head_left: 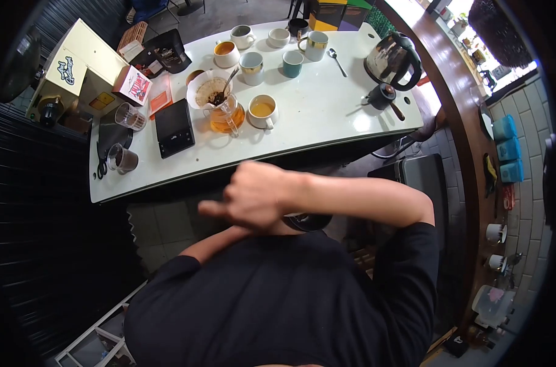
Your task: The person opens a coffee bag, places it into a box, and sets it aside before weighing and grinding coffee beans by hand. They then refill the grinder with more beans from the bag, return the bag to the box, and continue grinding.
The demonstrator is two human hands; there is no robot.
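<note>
My right hand (247, 197) is in front of my chest, slightly blurred, with most fingers curled in and one digit pointing left; nothing shows in it. My left forearm (220, 243) passes beneath it, and the left hand's fingers are hidden. A dark round object (309, 221), partly covered, is by my left wrist. Beyond the table's near edge, a glass server (228, 117) of amber liquid carries a paper filter (202, 89) with dark grounds and a spoon. Beside it stands a white cup (263, 112) of yellowish liquid. A black scale (174, 128) lies left of the server.
Several mugs (251, 68) stand at the back of the white table (327, 125). A kettle (388, 59) and a small dark pot (382, 96) are at its right end. Two glasses (123, 158) and a cream machine (76, 67) are at the left.
</note>
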